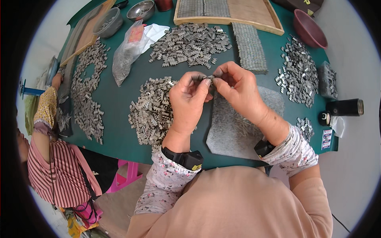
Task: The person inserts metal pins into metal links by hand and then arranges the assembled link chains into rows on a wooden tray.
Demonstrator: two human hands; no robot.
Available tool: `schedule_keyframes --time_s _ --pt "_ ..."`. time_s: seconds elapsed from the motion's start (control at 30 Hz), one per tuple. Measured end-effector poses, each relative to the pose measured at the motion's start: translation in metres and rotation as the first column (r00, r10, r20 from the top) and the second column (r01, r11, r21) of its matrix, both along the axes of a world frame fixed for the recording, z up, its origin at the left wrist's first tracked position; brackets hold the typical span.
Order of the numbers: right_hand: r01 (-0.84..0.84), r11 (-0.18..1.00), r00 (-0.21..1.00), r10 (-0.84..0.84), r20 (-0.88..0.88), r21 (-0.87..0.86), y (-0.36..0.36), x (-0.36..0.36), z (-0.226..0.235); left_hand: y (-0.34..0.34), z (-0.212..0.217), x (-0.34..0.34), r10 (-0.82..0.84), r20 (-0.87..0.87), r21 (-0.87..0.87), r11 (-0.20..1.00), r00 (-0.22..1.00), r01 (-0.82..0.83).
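Note:
My left hand (185, 101) and my right hand (242, 89) meet above the table, fingertips pinched together. Between them is a small toothed metal piece (208, 77), mostly covered by the fingers. Under my right forearm lies a grey felt mat (224, 137) with a loose heap of thin metal pins (244, 125) on it. Beside my left hand spreads a pile of small flat metal pieces (149, 113). Beyond both hands is another pile of toothed metal pieces (190, 43). To its right lies a strip of metal pieces joined in rows (250, 49).
A wooden tray (254, 14) with metal rows stands at the back. Right: a maroon bowl (309, 29), a metal pile (299, 75), a clear box (327, 81), a black flask (345, 107). Left: a plastic bag (125, 55), another pile (87, 95), and a seated co-worker (59, 170).

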State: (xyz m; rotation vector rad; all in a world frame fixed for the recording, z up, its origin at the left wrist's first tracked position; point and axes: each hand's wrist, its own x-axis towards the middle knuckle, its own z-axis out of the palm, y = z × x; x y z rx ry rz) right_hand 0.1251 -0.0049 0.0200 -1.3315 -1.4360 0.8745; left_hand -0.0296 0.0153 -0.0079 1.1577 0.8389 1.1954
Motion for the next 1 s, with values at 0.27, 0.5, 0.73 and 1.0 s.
schedule_keyframes --time_s 0.27,0.5,0.73,1.0 --pt "0.044 0.998 0.999 -0.043 -0.016 0.049 -0.006 -0.003 0.004 -0.001 0.003 -0.001 -0.082 0.082 -0.062 0.994 0.993 0.087" --pt "-0.146 0.980 0.900 0.074 0.429 0.138 0.017 0.025 0.013 0.002 0.006 -0.003 -0.064 0.050 -0.197 0.978 0.997 0.073" --pt "-0.017 0.986 0.564 -0.130 0.815 0.169 0.072 0.022 -0.019 0.007 0.001 -0.009 -0.025 0.114 -0.236 0.970 0.993 0.052" --pt "-0.012 0.995 0.568 -0.079 0.819 0.104 0.078 0.021 -0.020 0.010 0.002 -0.012 -0.024 0.163 -0.266 0.962 0.986 0.067"
